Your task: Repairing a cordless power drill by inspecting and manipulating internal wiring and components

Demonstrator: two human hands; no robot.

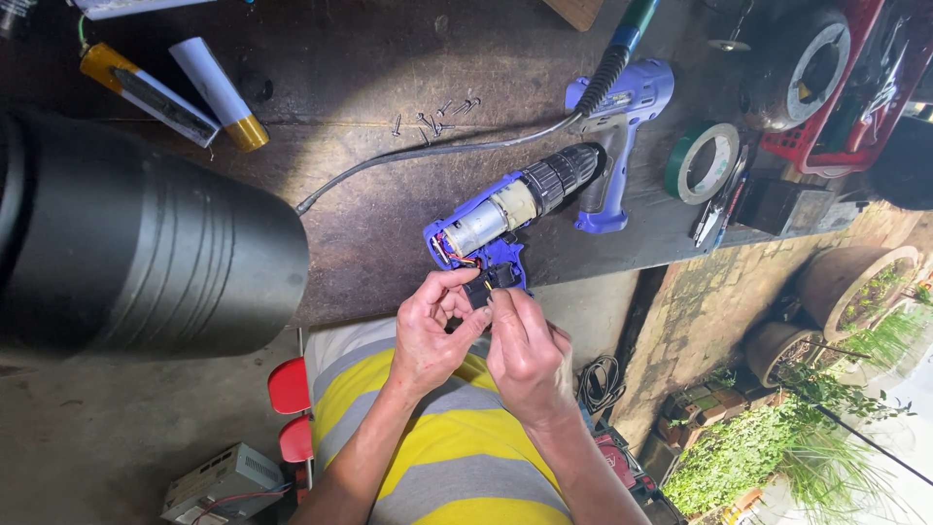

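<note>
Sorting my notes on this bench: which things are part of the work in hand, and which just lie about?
In hand:
left hand
right hand
black switch part
opened blue drill
loose screws

Lying about:
blue shell half
green tape roll
two tubes
red crate
black cylinder

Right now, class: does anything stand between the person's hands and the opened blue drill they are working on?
Nothing visible does. The left hand and right hand already pinch the small black part at the handle of the opened drill. The loose screws and grey cable lie beyond the drill, clear of the hands.
</note>
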